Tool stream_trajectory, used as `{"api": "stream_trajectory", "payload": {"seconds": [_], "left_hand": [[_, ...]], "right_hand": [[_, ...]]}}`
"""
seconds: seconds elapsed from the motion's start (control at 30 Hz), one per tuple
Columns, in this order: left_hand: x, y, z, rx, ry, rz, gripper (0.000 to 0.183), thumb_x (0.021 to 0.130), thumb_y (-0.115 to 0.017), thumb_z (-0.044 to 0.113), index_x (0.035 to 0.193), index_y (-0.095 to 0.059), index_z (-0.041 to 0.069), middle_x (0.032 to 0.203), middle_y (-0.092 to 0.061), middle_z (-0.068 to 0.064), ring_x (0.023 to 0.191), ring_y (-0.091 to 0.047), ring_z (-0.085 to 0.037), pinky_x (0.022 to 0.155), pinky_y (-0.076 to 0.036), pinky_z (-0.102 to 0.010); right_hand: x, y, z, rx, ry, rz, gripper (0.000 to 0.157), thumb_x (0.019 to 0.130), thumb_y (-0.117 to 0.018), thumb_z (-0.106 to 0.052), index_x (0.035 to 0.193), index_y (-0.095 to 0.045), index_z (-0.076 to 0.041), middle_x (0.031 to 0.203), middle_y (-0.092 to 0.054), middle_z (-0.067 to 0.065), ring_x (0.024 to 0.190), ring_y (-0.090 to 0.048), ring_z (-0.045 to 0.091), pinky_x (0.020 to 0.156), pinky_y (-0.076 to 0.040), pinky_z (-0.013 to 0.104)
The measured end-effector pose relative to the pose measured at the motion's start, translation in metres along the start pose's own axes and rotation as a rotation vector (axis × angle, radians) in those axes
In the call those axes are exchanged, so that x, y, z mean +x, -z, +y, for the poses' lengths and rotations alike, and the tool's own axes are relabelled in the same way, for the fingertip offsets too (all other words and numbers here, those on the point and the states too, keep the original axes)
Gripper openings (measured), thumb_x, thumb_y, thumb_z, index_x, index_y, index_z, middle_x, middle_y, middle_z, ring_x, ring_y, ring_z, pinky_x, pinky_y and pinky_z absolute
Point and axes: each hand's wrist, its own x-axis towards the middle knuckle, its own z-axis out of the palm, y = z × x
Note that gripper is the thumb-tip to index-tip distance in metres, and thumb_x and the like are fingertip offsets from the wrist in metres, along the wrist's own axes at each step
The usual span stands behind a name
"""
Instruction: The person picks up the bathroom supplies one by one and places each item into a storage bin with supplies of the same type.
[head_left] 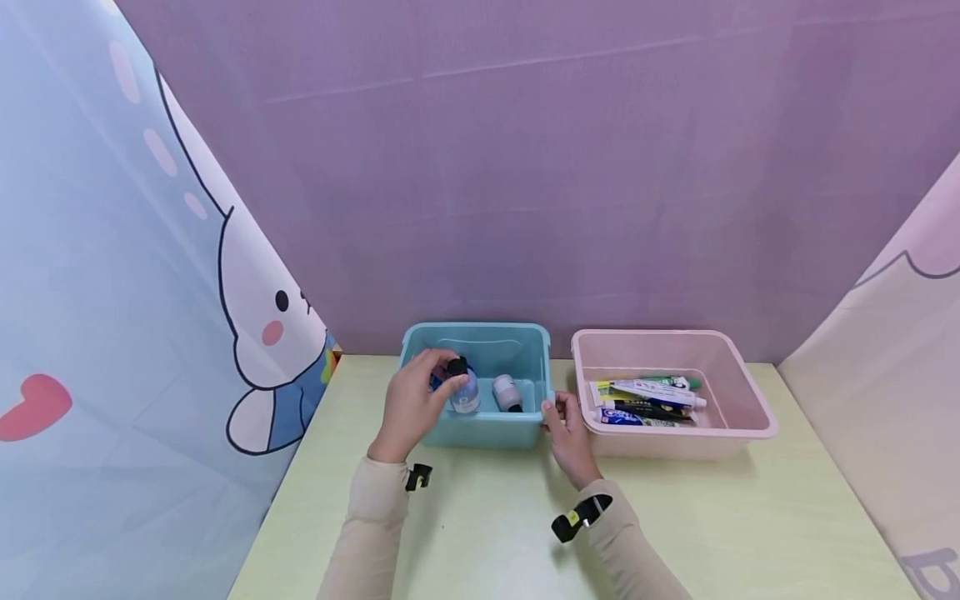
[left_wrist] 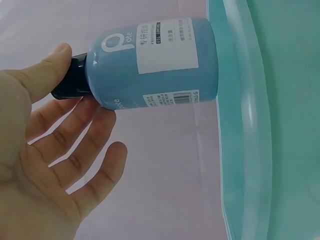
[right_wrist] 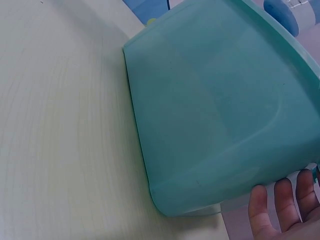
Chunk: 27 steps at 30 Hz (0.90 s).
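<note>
My left hand (head_left: 412, 406) pinches the black cap of a blue shampoo bottle (left_wrist: 165, 62), thumb on one side and fingers on the other. The bottle hangs upright over the left part of a teal plastic bin (head_left: 480, 432), above its rim in the left wrist view. Inside the bin, a small whitish bottle with a black cap (head_left: 507, 392) lies to the right. Something dark blue is partly hidden behind my left fingers. At the bin's front right corner my right hand (head_left: 572, 437) grips the rim; in the right wrist view its fingertips (right_wrist: 284, 192) lie against the side wall.
Close on the right stands a pink bin (head_left: 678, 446) with several toothpaste tubes (head_left: 652, 392) piled inside. Both bins are on a pale wooden table (head_left: 480, 533), near a purple cloth (head_left: 562, 183) behind. A printed cloth (head_left: 135, 250) hangs at the left.
</note>
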Motion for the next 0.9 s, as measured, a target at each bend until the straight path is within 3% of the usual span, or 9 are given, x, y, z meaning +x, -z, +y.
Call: {"api": "stream_trajectory", "payload": {"seconds": [0.2, 0.7, 0.9], "left_hand": [[0.007, 0.000, -0.001, 0.022, -0.004, -0.017, 0.035, 0.086, -0.070, 0.038, 0.113, -0.063, 0.018, 0.093, -0.063, 0.003, 0.081, -0.061, -0.018, 0.067, -0.049, -0.031], [0.029, -0.004, -0.005, 0.064, 0.052, -0.133, 0.032, 0.086, -0.070, 0.040, 0.110, -0.063, 0.020, 0.095, -0.066, 0.004, 0.080, -0.062, -0.012, 0.069, -0.051, -0.031], [0.036, -0.007, -0.007, 0.077, 0.064, -0.192, 0.031, 0.085, -0.072, 0.038, 0.108, -0.064, 0.019, 0.094, -0.066, 0.004, 0.083, -0.064, -0.016, 0.070, -0.051, -0.032]], "right_hand": [[0.000, -0.001, 0.001, 0.006, 0.019, 0.011, 0.050, 0.099, -0.046, -0.045, 0.133, -0.039, -0.009, 0.117, -0.046, 0.007, 0.105, -0.046, 0.021, 0.100, -0.045, 0.050], [0.001, -0.001, 0.003, 0.016, 0.025, 0.013, 0.051, 0.098, -0.047, -0.047, 0.132, -0.040, -0.009, 0.117, -0.046, 0.008, 0.105, -0.046, 0.022, 0.100, -0.044, 0.053], [0.001, 0.000, 0.004, 0.022, 0.017, 0.012, 0.049, 0.099, -0.047, -0.046, 0.131, -0.040, -0.010, 0.116, -0.046, 0.008, 0.104, -0.047, 0.023, 0.099, -0.045, 0.051]]}}
